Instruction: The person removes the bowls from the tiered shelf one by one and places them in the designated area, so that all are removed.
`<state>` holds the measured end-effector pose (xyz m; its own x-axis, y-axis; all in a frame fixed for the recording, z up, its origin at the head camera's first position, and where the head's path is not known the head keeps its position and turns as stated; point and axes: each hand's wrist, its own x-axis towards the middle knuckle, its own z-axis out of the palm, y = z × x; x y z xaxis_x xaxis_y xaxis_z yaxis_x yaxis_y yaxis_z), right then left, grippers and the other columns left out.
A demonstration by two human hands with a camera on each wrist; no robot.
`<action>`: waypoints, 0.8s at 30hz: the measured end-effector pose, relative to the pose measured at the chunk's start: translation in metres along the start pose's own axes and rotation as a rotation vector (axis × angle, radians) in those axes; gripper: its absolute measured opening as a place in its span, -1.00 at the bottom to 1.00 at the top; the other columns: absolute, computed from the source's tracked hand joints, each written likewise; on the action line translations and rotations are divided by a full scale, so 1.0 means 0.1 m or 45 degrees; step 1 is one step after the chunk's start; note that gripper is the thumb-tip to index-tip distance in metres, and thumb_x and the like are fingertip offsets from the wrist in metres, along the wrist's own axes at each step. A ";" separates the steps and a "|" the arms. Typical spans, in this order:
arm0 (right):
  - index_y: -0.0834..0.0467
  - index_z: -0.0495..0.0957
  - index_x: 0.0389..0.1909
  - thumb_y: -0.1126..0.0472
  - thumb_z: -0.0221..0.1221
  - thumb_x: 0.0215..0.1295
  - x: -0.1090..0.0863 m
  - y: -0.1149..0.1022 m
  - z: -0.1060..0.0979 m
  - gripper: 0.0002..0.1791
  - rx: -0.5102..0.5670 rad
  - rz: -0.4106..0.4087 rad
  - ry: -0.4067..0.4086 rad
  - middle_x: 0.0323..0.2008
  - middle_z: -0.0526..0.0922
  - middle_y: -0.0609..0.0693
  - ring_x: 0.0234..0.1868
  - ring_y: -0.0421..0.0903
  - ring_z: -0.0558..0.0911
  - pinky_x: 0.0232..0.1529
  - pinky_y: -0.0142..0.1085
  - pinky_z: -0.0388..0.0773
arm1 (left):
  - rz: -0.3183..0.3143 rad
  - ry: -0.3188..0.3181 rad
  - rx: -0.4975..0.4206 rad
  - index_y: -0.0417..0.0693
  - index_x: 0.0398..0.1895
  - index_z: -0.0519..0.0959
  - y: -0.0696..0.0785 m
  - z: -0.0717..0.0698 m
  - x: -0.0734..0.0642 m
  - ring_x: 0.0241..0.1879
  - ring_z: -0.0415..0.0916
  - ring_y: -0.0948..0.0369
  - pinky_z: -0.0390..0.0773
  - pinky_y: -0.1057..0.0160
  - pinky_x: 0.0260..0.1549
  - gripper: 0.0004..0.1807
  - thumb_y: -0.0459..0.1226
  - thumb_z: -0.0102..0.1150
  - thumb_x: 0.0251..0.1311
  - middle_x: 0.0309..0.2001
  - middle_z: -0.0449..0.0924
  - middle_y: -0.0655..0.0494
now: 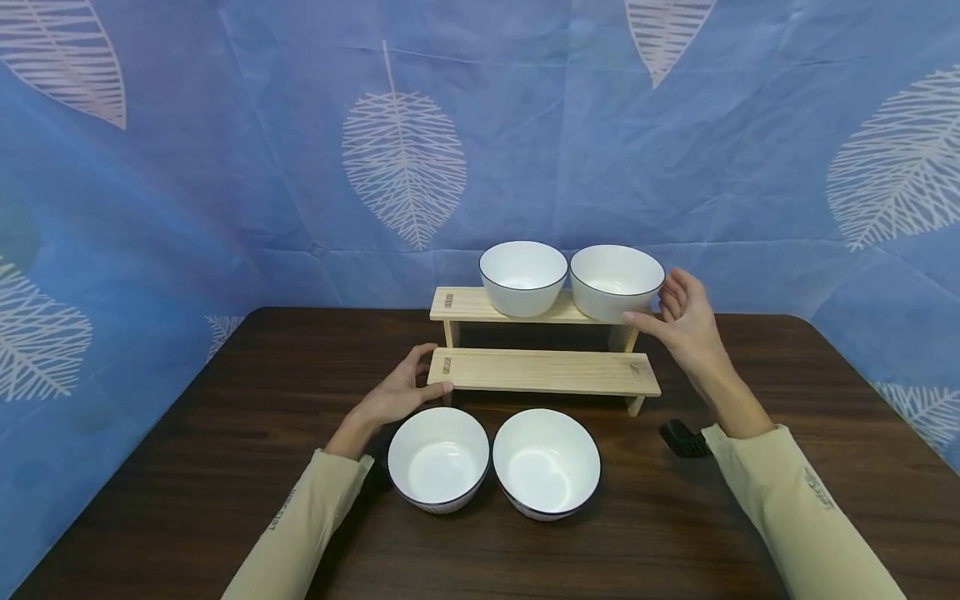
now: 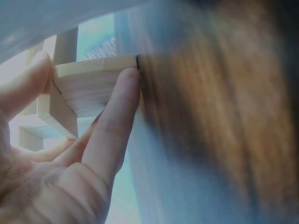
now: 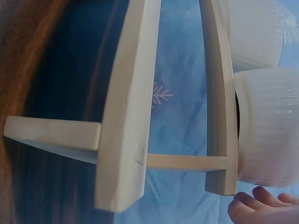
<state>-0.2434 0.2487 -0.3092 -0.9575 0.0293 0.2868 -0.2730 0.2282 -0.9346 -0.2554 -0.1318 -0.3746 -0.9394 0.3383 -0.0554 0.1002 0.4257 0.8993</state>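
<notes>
My left hand holds the left end of the lower plank of a two-tier wooden rack, thumb on the near side and fingers behind; its index finger lies straight along the wood. On the upper plank sit two white bowls with dark rims, a left bowl and a right bowl. My right hand is beside the right bowl, thumb near its lower front and fingers loosely bent at its right side. In the right wrist view, its fingertips are close against the bowl; the thumb is hidden there.
Two more white bowls, one on the left and one on the right, stand side by side on the dark wooden table before the rack. A black object is by the right sleeve. Blue leaf-patterned cloth hangs behind.
</notes>
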 end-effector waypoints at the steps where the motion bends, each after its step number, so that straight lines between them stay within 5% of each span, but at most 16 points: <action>1: 0.25 -0.43 0.60 0.39 0.27 0.34 0.01 0.00 0.01 0.14 0.008 -0.002 -0.009 0.60 -0.30 0.28 0.59 0.17 -0.18 0.51 -0.11 -0.14 | -0.002 0.002 0.000 -0.26 0.59 -0.07 0.00 0.00 0.00 0.25 0.44 -0.18 0.35 -0.19 0.24 -0.15 -0.34 0.21 0.41 0.40 0.23 -0.45; 14: 0.28 -0.49 0.57 0.41 0.29 0.28 0.14 0.01 0.05 0.20 0.005 -0.013 -0.018 0.59 -0.24 0.30 0.58 0.18 -0.21 0.51 0.01 -0.20 | -0.008 -0.009 -0.019 -0.26 0.59 -0.08 0.03 -0.02 0.00 0.29 0.40 -0.19 0.31 -0.21 0.27 -0.14 -0.34 0.20 0.41 0.41 0.22 -0.44; 24: 0.30 -0.38 0.58 0.32 0.35 0.26 0.28 0.01 0.07 0.18 -0.131 0.000 -0.028 0.51 0.03 0.34 0.43 0.26 0.21 0.34 0.08 0.25 | -0.014 -0.009 -0.018 -0.26 0.59 -0.07 0.04 -0.03 0.00 0.31 0.37 -0.21 0.32 -0.22 0.26 -0.14 -0.34 0.22 0.40 0.42 0.21 -0.45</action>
<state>-0.2715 0.2426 -0.3032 -0.9597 0.0079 0.2810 -0.2631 0.3266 -0.9078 -0.2564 -0.1324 -0.3701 -0.9380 0.3399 -0.0687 0.0851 0.4176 0.9046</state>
